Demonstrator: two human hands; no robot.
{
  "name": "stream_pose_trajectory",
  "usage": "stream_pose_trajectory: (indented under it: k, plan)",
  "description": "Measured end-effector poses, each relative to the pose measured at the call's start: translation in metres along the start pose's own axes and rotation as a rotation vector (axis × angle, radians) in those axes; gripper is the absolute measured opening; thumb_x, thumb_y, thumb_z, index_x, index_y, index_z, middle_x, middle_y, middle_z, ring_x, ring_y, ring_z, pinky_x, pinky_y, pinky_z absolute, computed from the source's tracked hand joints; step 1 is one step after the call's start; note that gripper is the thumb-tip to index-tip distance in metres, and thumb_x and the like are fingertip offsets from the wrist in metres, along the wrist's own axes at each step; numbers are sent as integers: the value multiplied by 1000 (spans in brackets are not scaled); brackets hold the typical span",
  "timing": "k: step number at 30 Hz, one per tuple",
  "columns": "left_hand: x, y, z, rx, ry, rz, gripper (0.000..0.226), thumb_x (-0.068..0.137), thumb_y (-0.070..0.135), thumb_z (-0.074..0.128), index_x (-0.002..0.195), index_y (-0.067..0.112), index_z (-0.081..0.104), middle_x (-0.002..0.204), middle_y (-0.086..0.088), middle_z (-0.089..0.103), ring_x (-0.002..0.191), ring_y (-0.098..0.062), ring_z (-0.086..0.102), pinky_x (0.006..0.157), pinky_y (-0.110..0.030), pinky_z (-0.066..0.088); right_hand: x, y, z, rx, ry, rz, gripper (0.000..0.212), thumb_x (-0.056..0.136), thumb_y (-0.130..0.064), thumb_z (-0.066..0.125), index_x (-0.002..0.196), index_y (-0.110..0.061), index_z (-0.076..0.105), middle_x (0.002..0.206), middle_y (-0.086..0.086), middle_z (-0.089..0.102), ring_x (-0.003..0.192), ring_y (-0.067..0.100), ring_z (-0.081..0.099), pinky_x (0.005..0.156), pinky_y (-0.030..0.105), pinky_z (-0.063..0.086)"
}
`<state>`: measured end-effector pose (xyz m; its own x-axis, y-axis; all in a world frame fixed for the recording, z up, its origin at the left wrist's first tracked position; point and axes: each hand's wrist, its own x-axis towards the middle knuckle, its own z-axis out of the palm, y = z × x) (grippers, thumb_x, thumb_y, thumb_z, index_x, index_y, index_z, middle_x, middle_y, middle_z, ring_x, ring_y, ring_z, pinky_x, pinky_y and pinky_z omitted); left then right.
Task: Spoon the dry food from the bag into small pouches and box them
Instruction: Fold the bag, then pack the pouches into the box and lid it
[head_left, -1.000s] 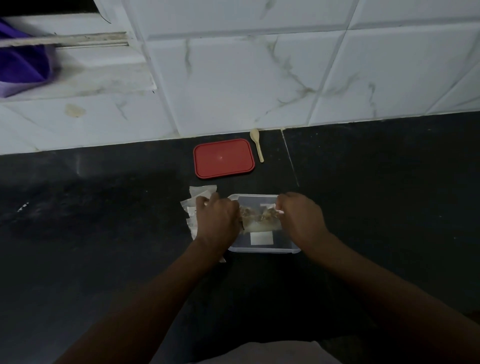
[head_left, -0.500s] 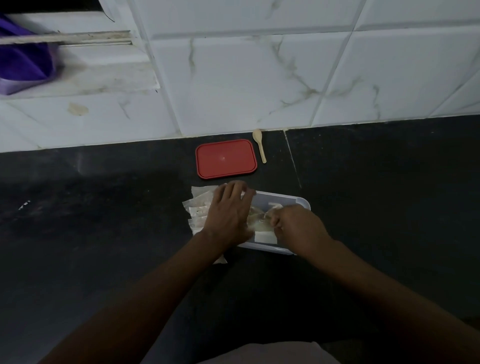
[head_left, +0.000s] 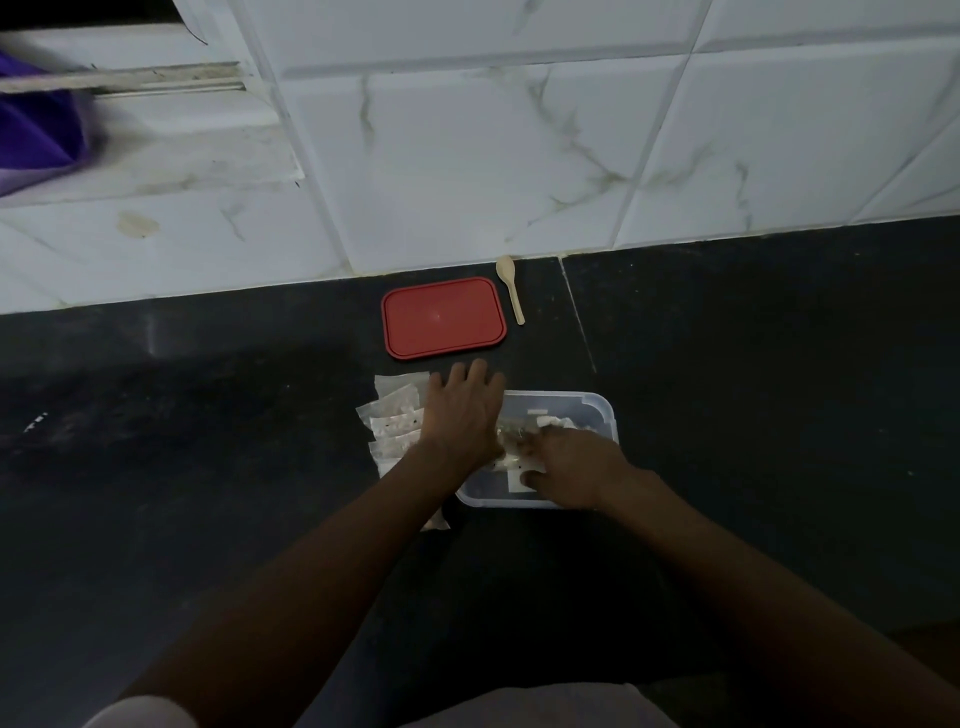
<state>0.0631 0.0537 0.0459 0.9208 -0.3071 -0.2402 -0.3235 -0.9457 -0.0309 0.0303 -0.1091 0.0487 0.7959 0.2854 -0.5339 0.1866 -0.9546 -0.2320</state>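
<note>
On the left of the dark worktop (head_left: 727, 415) lies a fanned pile of empty pouches (head_left: 397, 422), at least four, though the overlap hides the exact count. The left hand (head_left: 462, 415) lies over the pile's right edge with its fingers straight and spread, gripping nothing. Farther off, by the tiled wall, are one red lid (head_left: 443, 318) and one small spoon (head_left: 510, 289) just right of it, both untouched. One clear box (head_left: 566, 395) sits near, and in it is at least one filled pouch (head_left: 511, 441). The right hand (head_left: 576, 467) bends down onto that pouch inside the box; whether it pinches or only presses cannot be told. The boxing step seems to be in hand. Next would likely come a fresh pouch from the pile and the spoon. No food bag shows.
</note>
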Motion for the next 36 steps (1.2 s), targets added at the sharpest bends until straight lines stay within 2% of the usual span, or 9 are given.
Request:
stream_pose_trajectory:
  k: [4,9,13,18,23,29,31,34,36]
  plan:
    - [4,-2,-2,-31,-41,-6,82,77,52,80,142,19,43,143,-6,44,131,-27,44,109,-46,40,-4,-1,-1,25,43,15,46,98,-34,59,142,-21,54,140,4,59,129,24,55,111,46,43]
    - [2,-15,-7,-178,-102,-21,82,79,56,79,146,23,44,145,-3,47,134,-24,44,108,-45,41,-11,8,-5,28,178,74,33,96,-18,59,128,-23,67,124,1,62,110,19,62,91,35,55]
    - [0,-25,-9,-244,-137,-123,74,80,47,81,142,23,49,138,-2,52,127,-23,52,103,-45,45,-12,8,-7,30,158,100,38,93,-18,63,131,-21,64,127,3,59,113,20,61,91,36,55]
    - [-3,-22,-5,-279,-154,-274,53,83,41,81,129,23,60,123,-4,64,109,-23,63,80,-37,48,-10,0,-10,13,102,154,40,93,-23,67,131,-12,59,131,9,55,118,23,58,89,34,51]
    - [-5,-18,-1,-322,-128,-307,50,83,41,81,125,21,62,119,-4,65,106,-22,64,83,-37,51,-7,-1,-9,49,83,148,37,94,-19,66,130,-12,62,129,8,58,116,21,60,91,32,52]
    - [-19,-32,-4,-567,-53,-256,51,81,49,80,123,25,65,116,4,68,102,-13,64,81,-34,55,-9,5,-13,237,260,132,12,91,-16,63,93,-25,71,91,-6,69,85,11,67,76,30,57]
    - [-26,-39,-8,-630,-9,-247,41,86,49,76,119,28,66,113,8,68,99,-8,63,83,-34,57,-11,2,-20,360,322,106,14,91,-17,69,100,-27,73,96,-11,70,86,4,65,76,24,55]
    - [-38,-57,-16,-748,90,-288,21,95,35,69,115,27,69,112,11,69,96,-4,63,86,-30,54,-11,-12,-32,509,400,7,26,90,-18,74,114,-27,73,105,-16,70,90,-3,64,73,11,47]
    - [-44,-74,-19,-753,93,-313,15,96,28,68,111,28,70,114,10,70,95,-3,63,87,-31,55,-9,-27,-39,539,418,-77,25,91,-19,73,115,-25,74,107,-13,73,89,-5,65,75,12,50]
